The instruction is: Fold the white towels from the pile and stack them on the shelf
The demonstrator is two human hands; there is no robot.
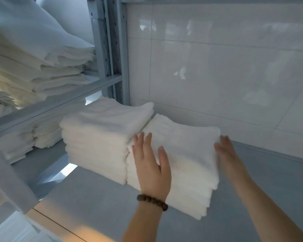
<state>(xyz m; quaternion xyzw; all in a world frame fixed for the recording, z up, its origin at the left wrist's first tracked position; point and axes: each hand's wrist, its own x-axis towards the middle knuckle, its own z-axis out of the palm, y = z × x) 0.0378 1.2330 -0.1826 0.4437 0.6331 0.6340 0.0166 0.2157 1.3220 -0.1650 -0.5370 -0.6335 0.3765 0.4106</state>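
Head camera shows the left hand [150, 163] lying flat on top of the near stack of folded towels [187, 137], fingers straight and slightly spread. The right hand [226, 151], fingers straight, presses the stack's edge at three o'clock. This stack sits on the grey shelf [269, 180], touching a taller stack [98, 137] at its nine o'clock, with the tiled wall [217, 67] at twelve. The cloth looks soft, light and floppy. I'd reckon the layers slide and slump, so square them with flat palms on the sides and lift from underneath.

Left hand [151, 165], right hand [228, 155] outspread
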